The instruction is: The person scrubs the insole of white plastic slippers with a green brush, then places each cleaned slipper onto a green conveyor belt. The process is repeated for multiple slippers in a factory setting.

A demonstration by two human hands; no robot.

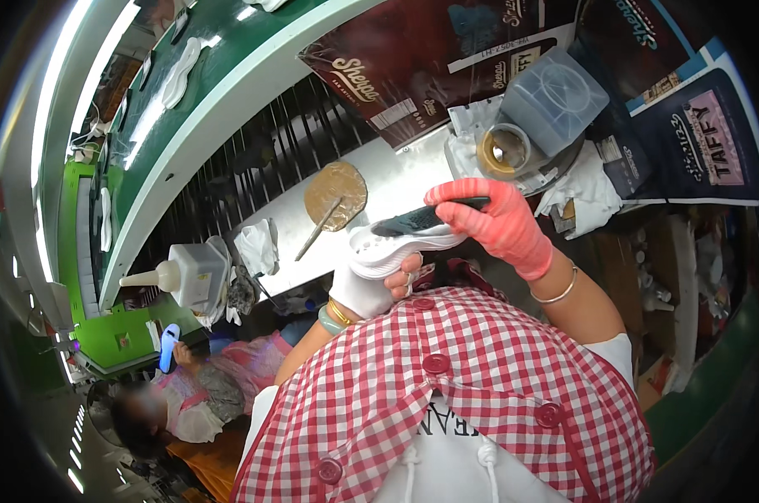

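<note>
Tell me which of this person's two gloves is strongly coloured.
The coral-red glove on the right hand, which grips the dark piece; the left hand, holding the white sole, wears a white glove.

A white sole (pixel 384 258) (dotted near its left end) lies lengthwise beneath a slim dark piece (pixel 410 221).

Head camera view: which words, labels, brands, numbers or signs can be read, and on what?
Locations only, wording withheld:
Dark red cardboard: large cream lettering, readable; smaller print, mostly unclear.
Brown-and-blue cardboard, top right: pale lettering, readable.
Dark blue cardboard: large lettering, readable.
White top: black letters, upside down, partly covered.
Small dark box: too small to read.
White shoe: none visible.
</note>
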